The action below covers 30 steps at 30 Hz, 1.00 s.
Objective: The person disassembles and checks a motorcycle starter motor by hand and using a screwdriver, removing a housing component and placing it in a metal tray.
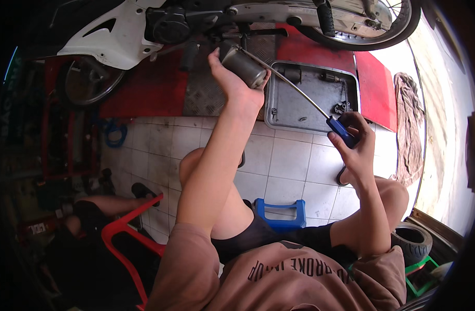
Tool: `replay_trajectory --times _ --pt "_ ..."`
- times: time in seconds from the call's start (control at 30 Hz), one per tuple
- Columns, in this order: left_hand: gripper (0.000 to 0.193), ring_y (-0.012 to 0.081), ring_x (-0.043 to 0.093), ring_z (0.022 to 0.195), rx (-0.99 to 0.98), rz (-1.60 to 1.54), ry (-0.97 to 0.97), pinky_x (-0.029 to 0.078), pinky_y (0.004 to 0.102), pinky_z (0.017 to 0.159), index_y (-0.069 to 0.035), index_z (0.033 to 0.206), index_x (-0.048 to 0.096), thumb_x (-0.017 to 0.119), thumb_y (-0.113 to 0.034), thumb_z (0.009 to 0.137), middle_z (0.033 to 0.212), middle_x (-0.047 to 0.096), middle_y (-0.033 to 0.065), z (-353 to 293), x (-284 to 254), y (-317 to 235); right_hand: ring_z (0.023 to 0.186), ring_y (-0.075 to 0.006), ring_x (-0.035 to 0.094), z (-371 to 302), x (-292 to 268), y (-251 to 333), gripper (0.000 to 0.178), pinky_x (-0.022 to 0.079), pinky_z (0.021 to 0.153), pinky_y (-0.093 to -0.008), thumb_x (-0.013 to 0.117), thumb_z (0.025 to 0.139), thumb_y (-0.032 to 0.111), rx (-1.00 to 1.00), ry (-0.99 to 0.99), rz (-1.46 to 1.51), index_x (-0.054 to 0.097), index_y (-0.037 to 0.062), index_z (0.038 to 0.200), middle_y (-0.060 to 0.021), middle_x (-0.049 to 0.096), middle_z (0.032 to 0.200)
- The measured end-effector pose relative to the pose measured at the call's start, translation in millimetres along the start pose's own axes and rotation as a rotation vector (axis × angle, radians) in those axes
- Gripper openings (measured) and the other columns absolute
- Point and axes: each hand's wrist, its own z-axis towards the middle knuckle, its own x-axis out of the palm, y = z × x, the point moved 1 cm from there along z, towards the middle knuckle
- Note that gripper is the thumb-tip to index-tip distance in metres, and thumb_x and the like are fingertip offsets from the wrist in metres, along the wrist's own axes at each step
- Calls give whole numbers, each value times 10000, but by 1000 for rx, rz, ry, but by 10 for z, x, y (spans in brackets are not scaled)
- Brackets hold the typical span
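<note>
My left hand (238, 85) is stretched out beneath the motorcycle (196, 23), wrapped round a dark grey metal cylinder (245, 66) with a rounded end. I cannot tell what kind of part it is. The fingers of my right hand (359, 140) are closed on the blue handle of a long screwdriver (305, 96). Its thin shaft slopes up to the left, and the tip reaches the far end of the cylinder. What exactly the tip touches is too small to tell.
A grey metal tray (299, 103) with several dark parts lies on the red platform (374, 85). At the right hangs or lies a brown cloth (408, 124). A blue stool (281, 213) stands below me, a red chair (128, 223) and another person's leg (110, 205) to the left.
</note>
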Motion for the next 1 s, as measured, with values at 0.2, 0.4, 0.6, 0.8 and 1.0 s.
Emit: replay_trajectory --times 0.2,0.4,0.6,0.8,1.0 --pt "493 205 538 756 -8 17 -38 464 406 672 -171 935 528 474 -641 796 886 567 45 -33 68 42 626 -115 566 -27 -294 -269 271 463 596 -240 729 831 177 367 267 -83 599 -45 919 -74 598 736" --pt "487 229 548 895 -26 27 -38 453 454 804 -183 1045 552 458 -601 815 1023 572 57 -30 27 45 553 -80 469 -30 -32 37 264 375 508 -247 604 926 172 -103 -34 -81 615 -61 802 -36 532 585" --pt "491 224 570 795 -26 15 -25 445 439 801 -146 953 568 435 -601 824 875 599 61 3 16 76 627 -94 537 -25 -116 -33 255 433 575 -236 724 821 163 95 129 -44 604 -54 878 -57 575 668" --pt "501 223 570 777 -32 -8 -34 446 434 786 -131 926 569 430 -602 825 854 599 73 26 9 73 578 -94 506 -59 -165 -142 259 379 510 -236 680 860 195 313 228 6 623 -50 925 -34 529 569" --pt "499 228 568 769 -30 -23 -40 448 430 778 -128 920 565 435 -600 825 836 595 72 16 10 64 641 -91 561 -57 -92 -9 329 442 581 -220 758 793 179 0 126 -60 585 -32 976 -55 597 749"
